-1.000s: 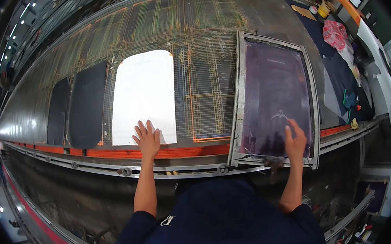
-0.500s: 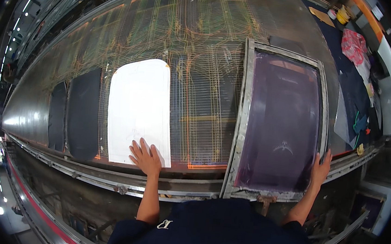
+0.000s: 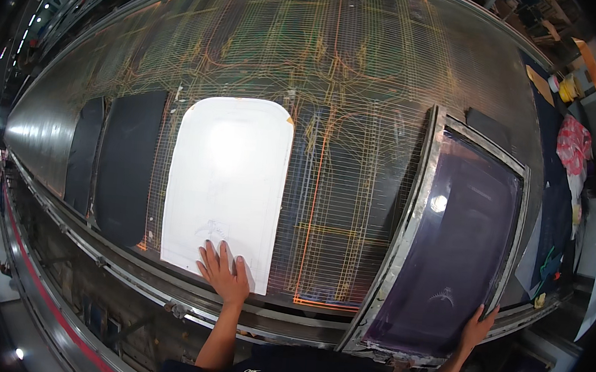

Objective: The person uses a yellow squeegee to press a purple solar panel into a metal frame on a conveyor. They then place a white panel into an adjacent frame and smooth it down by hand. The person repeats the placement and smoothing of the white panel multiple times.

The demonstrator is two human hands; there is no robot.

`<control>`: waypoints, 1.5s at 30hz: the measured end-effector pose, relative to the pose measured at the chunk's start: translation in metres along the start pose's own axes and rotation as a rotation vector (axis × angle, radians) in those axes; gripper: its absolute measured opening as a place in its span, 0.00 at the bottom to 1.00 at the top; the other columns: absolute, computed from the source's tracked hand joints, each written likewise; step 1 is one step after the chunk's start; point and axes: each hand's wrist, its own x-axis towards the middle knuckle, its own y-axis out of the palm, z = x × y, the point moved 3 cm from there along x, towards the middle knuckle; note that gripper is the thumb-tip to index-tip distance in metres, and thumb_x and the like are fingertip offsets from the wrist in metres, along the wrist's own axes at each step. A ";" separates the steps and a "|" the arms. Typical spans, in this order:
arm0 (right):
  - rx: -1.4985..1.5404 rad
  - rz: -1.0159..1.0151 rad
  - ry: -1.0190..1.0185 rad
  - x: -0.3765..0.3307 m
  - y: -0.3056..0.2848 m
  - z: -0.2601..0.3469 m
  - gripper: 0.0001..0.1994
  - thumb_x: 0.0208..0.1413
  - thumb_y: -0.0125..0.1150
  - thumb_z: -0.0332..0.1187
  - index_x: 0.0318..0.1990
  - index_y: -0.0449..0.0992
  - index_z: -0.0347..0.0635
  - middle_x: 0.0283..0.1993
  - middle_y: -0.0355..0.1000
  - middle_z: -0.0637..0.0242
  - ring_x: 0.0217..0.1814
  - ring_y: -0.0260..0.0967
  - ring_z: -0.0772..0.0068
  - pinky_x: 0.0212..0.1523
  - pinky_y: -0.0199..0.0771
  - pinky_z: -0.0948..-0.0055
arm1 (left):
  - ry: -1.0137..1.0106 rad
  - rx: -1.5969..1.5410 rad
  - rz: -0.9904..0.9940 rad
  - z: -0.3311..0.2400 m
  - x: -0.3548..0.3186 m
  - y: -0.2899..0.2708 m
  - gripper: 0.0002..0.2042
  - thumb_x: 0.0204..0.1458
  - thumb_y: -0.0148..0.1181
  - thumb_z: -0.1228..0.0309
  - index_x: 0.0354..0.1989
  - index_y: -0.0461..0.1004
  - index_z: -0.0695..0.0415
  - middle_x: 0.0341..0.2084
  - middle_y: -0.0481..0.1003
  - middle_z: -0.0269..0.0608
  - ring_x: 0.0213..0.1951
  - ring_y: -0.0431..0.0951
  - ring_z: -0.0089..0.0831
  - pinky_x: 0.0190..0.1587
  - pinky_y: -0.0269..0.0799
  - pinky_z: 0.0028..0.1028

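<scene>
A white panel with a rounded far end (image 3: 227,187) lies flat on the long table, with a faint curved mark near its near edge. My left hand (image 3: 225,275) rests on that near part, palm down and fingers spread. To the right stands a screen printing frame (image 3: 418,189) with metal bars and a dark purple mesh bearing a small pale curved motif. My right hand (image 3: 475,329) grips the near right side of this frame. Its fingertips are partly hidden by the bar.
Two dark panels, a broad one (image 3: 130,164) and a narrower one (image 3: 83,157), lie left of the white panel. Orange and yellow lines cover the table (image 3: 269,35). A metal rail (image 3: 140,293) runs along the near edge. Pink plastic (image 3: 572,145) and a yellow container (image 3: 569,89) are far right.
The view has shifted, so the table and frame sit lower and the frame farther right. Both hands keep their places on the white panel and the frame. A bright reflection now shows on the mesh.
</scene>
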 end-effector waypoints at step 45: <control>0.425 0.253 -0.050 0.037 0.019 -0.054 0.38 0.57 0.67 0.46 0.64 0.63 0.23 0.63 0.68 0.41 0.64 0.67 0.48 0.65 0.62 0.61 | 0.047 -1.132 1.098 -0.177 -0.142 0.013 0.23 0.66 0.49 0.52 0.53 0.71 0.63 0.41 0.77 0.51 0.37 0.78 0.39 0.43 0.73 0.34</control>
